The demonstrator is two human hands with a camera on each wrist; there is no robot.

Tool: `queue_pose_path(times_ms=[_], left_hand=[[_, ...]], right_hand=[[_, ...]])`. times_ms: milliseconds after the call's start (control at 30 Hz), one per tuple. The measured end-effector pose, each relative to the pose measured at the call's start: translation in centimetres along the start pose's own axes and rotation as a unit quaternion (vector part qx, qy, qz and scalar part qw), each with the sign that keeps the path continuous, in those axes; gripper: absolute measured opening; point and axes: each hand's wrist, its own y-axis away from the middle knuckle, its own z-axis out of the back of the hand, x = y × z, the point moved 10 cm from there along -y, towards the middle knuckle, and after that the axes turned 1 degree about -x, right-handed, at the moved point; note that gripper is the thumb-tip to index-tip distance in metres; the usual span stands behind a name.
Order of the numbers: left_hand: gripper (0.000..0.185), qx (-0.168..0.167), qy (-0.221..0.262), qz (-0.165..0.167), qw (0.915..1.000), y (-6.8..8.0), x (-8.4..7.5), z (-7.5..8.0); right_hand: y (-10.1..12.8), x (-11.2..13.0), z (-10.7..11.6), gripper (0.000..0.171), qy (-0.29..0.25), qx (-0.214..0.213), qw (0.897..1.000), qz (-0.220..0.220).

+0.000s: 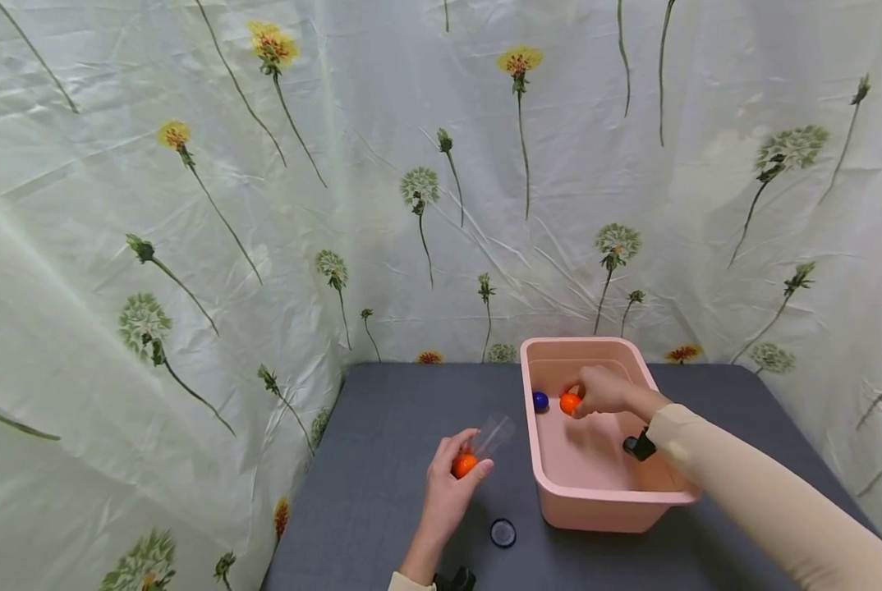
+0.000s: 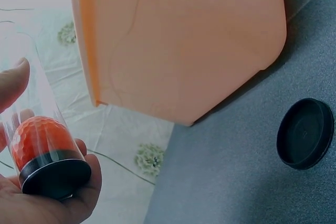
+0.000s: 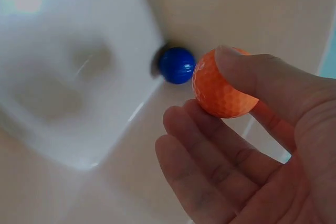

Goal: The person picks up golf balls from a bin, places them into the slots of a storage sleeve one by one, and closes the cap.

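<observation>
In pink bin (image 1: pixel 604 501): hand-held orange ball (image 1: pixel 570 403).

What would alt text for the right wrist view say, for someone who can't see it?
A right hand pinches a dimpled orange ball between thumb and fingers inside a pale pink tub. A blue ball lies beyond it against the tub's wall.

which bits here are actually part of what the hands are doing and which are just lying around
In use: clear tube holding an orange ball, gripped by the left hand; a second orange ball pinched by the right hand inside the pink bin.

Lying about: blue ball in the bin; black cap on the grey table.
</observation>
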Motion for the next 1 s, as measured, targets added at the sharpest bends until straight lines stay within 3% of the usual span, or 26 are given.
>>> queue_pose_path(times_ms=[400, 600, 1000], left_hand=[[0.045, 0.005, -0.004, -0.013, 0.9999, 0.1, -0.6, 0.0], [0.044, 0.004, -0.008, -0.005, 0.9999, 0.2, -0.6, -0.1], [0.046, 0.011, -0.013, -0.008, 0.9998, 0.6, -1.3, -0.3]], right_hand=[[2.8, 3.0, 2.3, 0.037, -0.019, -0.047, 0.999, 0.016], [4.4, 5.2, 3.2, 0.038, -0.025, -0.073, 0.996, 0.036], [7.0, 9.3, 2.6, 0.037, -0.097, -0.126, 0.984, 0.079]])
